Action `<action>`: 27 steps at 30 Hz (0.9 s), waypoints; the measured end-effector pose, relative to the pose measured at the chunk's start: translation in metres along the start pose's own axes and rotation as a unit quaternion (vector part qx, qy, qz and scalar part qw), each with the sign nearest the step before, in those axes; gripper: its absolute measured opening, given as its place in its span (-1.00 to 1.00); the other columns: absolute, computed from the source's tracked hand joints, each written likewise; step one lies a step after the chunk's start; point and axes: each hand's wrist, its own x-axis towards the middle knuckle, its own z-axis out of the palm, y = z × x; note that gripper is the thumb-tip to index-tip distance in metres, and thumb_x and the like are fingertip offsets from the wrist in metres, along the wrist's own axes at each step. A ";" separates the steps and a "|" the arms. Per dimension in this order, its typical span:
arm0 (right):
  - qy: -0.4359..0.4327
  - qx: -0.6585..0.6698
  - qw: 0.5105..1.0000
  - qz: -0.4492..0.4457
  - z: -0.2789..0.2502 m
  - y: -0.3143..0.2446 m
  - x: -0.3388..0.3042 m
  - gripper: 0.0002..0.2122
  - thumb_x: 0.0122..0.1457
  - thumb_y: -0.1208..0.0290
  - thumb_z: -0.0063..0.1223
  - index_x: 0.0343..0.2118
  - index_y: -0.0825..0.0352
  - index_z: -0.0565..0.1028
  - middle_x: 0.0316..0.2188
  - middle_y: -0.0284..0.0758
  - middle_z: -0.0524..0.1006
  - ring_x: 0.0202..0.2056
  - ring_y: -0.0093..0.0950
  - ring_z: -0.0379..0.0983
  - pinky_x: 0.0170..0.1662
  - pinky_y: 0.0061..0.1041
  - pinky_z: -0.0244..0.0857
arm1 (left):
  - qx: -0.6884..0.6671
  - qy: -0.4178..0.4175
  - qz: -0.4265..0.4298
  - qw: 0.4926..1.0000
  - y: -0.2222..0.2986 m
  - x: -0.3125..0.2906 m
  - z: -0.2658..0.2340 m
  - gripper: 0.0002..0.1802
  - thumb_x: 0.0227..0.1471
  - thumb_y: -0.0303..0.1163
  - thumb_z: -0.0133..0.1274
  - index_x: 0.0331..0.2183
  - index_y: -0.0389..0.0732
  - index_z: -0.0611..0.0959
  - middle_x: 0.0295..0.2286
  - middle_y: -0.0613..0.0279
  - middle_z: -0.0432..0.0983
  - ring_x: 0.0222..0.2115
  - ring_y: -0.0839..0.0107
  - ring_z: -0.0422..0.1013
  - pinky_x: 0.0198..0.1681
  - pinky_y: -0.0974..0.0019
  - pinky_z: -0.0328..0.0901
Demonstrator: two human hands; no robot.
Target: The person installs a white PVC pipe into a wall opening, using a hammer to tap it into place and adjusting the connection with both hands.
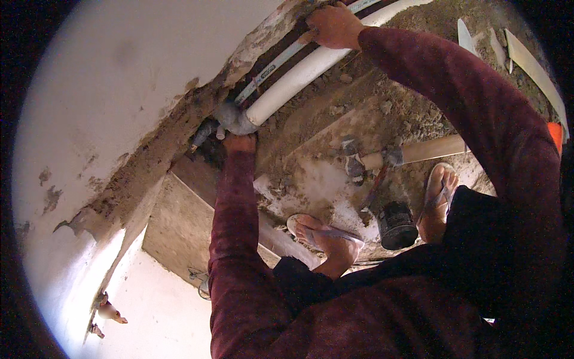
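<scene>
My left hand [240, 142] reaches into a hollow at the foot of the broken wall, just under a grey elbow fitting [238, 119]; its fingers are hidden there. From the elbow a thick white pipe [299, 82] runs up and to the right along the wall. Between it and the wall lies a thinner pale pipe [282, 60] with printing along it. Farther up, my right hand [336, 27] is closed around this thinner pipe, its fingers curled over it.
The wall [137, 66] has a rough, chipped lower edge. On the dirt floor lie a tan length [433, 149] like a pipe or handle, and a dark metal tool [353, 160]. A small black bucket [397, 226] stands between my sandalled feet. An orange object [555, 136] shows at far right.
</scene>
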 end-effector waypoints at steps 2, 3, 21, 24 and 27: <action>-0.022 -0.036 0.999 0.003 -0.008 -0.003 -0.002 -0.58 0.20 0.06 -0.20 -0.15 0.35 0.49 -0.15 -0.16 0.48 -0.11 -0.23 0.37 0.10 -0.08 0.07 | 0.003 0.005 0.004 1.000 -0.001 -0.005 0.003 -0.59 0.07 -0.23 -0.17 -0.07 -0.18 0.47 -0.08 0.05 0.40 -0.06 0.13 0.32 0.02 0.08 0.18; 0.039 -0.058 0.994 -0.087 0.001 0.007 -0.002 -0.59 0.21 0.09 -0.21 -0.17 0.36 0.49 -0.16 -0.15 0.48 -0.12 -0.24 0.37 0.07 -0.08 0.08 | 0.007 0.006 0.006 1.000 -0.001 -0.008 0.006 -0.59 0.07 -0.23 -0.17 -0.07 -0.19 0.48 -0.08 0.05 0.40 -0.06 0.13 0.32 0.03 0.08 0.18; -0.165 0.002 0.914 -0.371 -0.052 -0.053 -0.261 -0.76 -0.03 0.35 0.02 -0.28 0.28 0.34 -0.32 -0.22 0.39 -0.24 -0.25 0.38 -0.28 -0.29 0.30 | -0.034 -0.083 -0.082 0.993 0.037 0.024 -0.009 -0.56 0.05 -0.22 -0.19 -0.02 -0.08 0.44 -0.06 0.11 0.41 -0.06 0.04 0.33 0.05 0.06 0.18; -0.220 0.102 0.939 -0.242 -0.115 -0.057 -0.238 -0.81 0.06 0.38 -0.05 -0.28 0.34 0.38 -0.38 -0.12 0.44 -0.30 -0.13 0.41 -0.24 -0.20 0.29 | -0.011 -0.069 -0.064 0.995 0.001 0.018 0.010 -0.48 0.02 -0.19 -0.14 0.04 -0.10 0.35 -0.03 0.09 0.38 -0.03 0.01 0.31 0.07 0.02 0.15; -0.119 0.160 0.957 -0.212 -0.135 -0.061 -0.197 -0.76 0.16 0.33 -0.12 -0.24 0.39 0.46 -0.42 -0.02 0.48 -0.33 -0.02 0.41 -0.23 -0.15 0.27 | -0.020 -0.145 -0.219 0.965 0.001 0.009 -0.007 -0.49 0.01 -0.21 -0.13 0.04 -0.10 0.36 -0.03 0.06 0.37 -0.04 0.02 0.32 0.07 0.03 0.17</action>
